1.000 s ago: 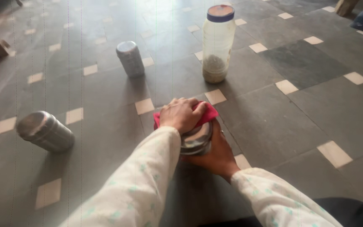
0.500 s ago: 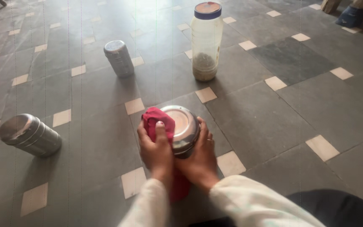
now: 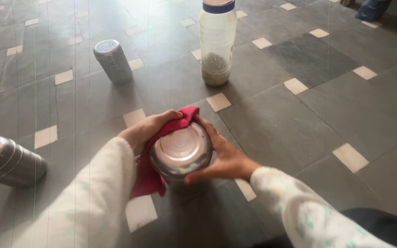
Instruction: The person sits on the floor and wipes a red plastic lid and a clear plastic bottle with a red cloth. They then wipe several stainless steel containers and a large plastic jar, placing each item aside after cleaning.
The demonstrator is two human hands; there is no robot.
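Observation:
A round steel container (image 3: 180, 153) with a shiny lid stands on the tiled floor just in front of me. My right hand (image 3: 220, 157) grips its right side, fingers spread around the wall. My left hand (image 3: 146, 131) presses a red cloth (image 3: 155, 160) against the container's far left side; the cloth drapes down over its left wall. Both sleeves are pale with small green marks.
A tall clear plastic jar (image 3: 216, 40) with a blue lid and some grain at its bottom stands behind. A small steel canister (image 3: 112, 60) stands at the back left, and another steel canister (image 3: 6, 160) stands tilted at the left edge. Grey floor tiles (image 3: 318, 115) lie all around.
My left hand with the red cloth has moved from the container's near left side round to its far left side. The view has shifted, so the jars sit higher and further left.

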